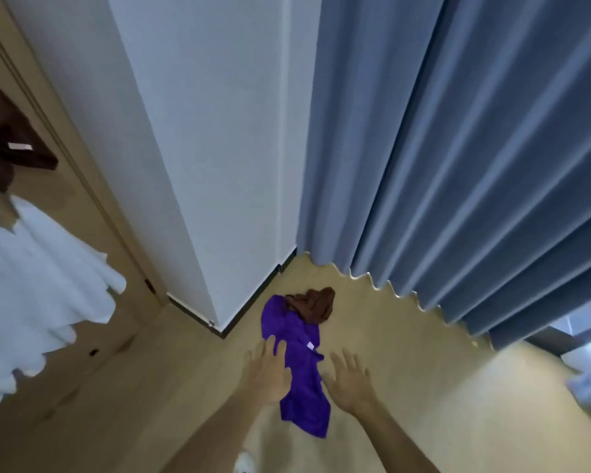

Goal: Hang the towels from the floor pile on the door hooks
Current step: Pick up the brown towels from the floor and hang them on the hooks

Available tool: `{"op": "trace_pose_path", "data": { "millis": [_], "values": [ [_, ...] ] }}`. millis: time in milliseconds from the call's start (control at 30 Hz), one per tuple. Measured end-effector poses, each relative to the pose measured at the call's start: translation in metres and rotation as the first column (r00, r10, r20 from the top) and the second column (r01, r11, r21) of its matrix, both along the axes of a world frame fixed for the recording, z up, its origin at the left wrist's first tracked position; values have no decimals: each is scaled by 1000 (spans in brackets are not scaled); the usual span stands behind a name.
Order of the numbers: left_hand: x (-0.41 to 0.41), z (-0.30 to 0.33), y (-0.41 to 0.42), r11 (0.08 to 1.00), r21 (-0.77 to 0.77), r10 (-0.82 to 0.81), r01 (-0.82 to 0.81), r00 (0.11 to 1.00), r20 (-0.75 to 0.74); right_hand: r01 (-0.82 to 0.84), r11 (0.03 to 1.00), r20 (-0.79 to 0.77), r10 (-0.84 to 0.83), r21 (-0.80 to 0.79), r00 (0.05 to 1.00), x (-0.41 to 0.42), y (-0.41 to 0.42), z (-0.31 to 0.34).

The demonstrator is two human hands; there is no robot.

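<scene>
No text can be read; the tags on the purple towel (301,370) and brown towel (11,138) are blurred.

Beige floor (423,387): purple towel (304,387) stretched out, brown towel (313,305) crumpled touching its far end
</scene>
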State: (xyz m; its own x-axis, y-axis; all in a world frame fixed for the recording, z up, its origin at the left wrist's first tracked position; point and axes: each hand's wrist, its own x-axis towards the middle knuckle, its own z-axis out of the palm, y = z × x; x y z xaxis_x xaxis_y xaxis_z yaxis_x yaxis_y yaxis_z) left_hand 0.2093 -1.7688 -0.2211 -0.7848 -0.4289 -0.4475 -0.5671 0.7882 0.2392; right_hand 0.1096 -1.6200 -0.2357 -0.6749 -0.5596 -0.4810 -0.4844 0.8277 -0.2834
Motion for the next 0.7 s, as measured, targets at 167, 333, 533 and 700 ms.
{"op": "trace_pose_path", "data": {
  "millis": [167,333,533,700],
  "values": [
    [-35,-25,-25,998,21,53,-54,997,64,-57,996,72,52,68,996,-39,-18,-32],
    [-92,-51,-69,993,48,101,-105,992,74,-85,989,99,73,120,992,-102,-55,-57],
    [-159,-74,-103,987,112,101,-116,986,130,-95,978,140,69,188,988,-183,-94,-75],
    [-201,-108,-131,980,124,128,-152,974,188,-183,961,207,140,208,968,-242,-134,-100]
  ]
}}
